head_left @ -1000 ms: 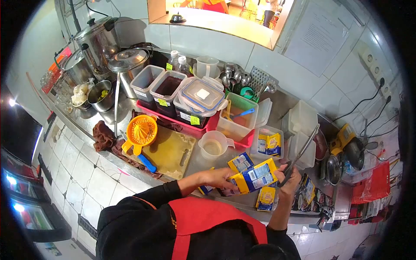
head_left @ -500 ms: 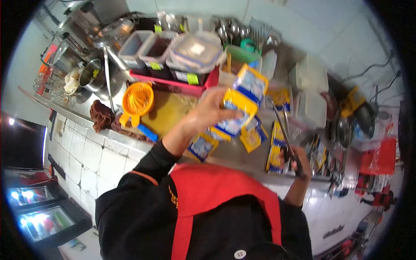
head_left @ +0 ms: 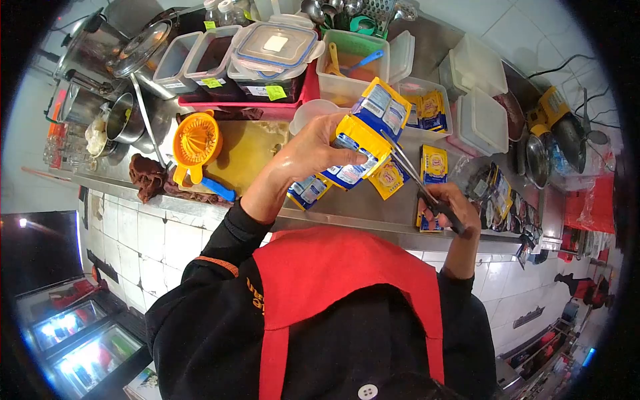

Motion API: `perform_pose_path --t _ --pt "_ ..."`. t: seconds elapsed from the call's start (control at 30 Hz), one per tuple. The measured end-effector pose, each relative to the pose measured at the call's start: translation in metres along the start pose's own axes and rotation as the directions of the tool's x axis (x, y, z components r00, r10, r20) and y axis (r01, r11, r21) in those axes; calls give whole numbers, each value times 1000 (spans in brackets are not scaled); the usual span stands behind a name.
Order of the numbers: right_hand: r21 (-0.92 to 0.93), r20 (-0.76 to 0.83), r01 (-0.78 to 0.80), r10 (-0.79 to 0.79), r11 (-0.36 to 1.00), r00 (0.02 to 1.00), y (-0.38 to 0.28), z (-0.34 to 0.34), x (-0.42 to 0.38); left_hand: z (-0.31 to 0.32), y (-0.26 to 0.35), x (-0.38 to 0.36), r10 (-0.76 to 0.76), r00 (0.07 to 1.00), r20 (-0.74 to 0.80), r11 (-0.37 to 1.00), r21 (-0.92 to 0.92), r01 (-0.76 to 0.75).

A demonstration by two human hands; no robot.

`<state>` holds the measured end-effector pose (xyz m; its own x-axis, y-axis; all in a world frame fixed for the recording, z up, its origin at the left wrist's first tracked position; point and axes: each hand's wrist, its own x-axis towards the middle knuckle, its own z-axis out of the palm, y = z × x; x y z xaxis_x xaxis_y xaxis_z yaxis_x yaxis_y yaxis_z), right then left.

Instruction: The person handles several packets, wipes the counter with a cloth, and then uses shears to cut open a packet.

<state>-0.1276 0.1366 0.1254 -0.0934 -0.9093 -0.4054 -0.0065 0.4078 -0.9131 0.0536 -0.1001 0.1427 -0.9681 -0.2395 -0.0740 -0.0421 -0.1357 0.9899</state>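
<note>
A strip of joined yellow-and-blue sachets hangs from my left hand, thumb in front and the other fingers behind. My right hand is closed around the black handles of a pair of scissors. Their blade tips reach the right side of the strip, near the fold between two sachets. Under the strip, a loose sachet lies on the steel counter, and another sachet sits by its front edge. More sachets lie just beyond my right hand.
An open plastic tub holds cut sachets at the back. Left of it are lidded containers on a red tray. An orange citrus juicer and a blue-handled tool rest on the left, beside a cutting board. Pans stand right.
The scissors have moved left and their blades now reach the sachet strip, closer together than before. My left hand still holds the strip. The whole view has shifted slightly.
</note>
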Motion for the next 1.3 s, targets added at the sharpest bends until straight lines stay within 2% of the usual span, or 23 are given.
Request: perform_pose_path --t 0.1,0.2,0.27,0.4,0.47,0.6,0.7,0.77,0.87,0.97,1.07,1.13,1.2,1.23,1.3 --pt "-9 37 -11 12 1000 999 0 -2 5 5 -2 1 -24 999 30 1000 -14 24" --pt "-11 26 -15 15 1000 1000 -5 2 8 8 -5 2 -3 999 51 999 48 0" --pt "40 16 97 -98 994 995 3 0 12 8 -7 3 -7 998 55 999 53 4" --pt "66 -1 119 -119 991 993 9 0 9 9 -5 2 -12 998 58 998 61 8" --pt "127 44 -30 25 991 999 11 -4 7 9 -8 3 28 997 69 998 62 -32" --pt "246 55 -47 34 968 998 19 -2 4 10 -8 4 68 993 93 994 82 -76" --pt "230 44 -33 23 973 999 21 -1 4 12 -8 4 43 992 118 999 23 -46" --pt "232 46 9 -21 973 999 27 -1 6 13 -6 3 16 988 152 996 -87 -2" --pt "192 13 35 -38 981 999 34 1 9 17 -13 5 -47 978 206 998 -24 53" --pt "238 26 62 -71 969 997 36 2 9 20 -16 6 -40 978 207 996 -73 56" --pt "248 -7 -2 4 969 1000 33 6 7 20 -21 8 -75 975 208 995 -53 88" --pt "258 -6 16 -15 966 1000 34 7 4 20 -21 9 -84 974 209 995 -28 92" --pt "269 -5 34 -34 962 999 37 5 3 20 -22 11 27 956 292 999 33 -38" --pt "265 28 23 -31 964 999 39 3 3 23 -24 12 25 956 293 999 32 -36" --pt "264 58 10 -26 964 998 37 6 4 31 -28 12 9 963 269 991 -132 27"
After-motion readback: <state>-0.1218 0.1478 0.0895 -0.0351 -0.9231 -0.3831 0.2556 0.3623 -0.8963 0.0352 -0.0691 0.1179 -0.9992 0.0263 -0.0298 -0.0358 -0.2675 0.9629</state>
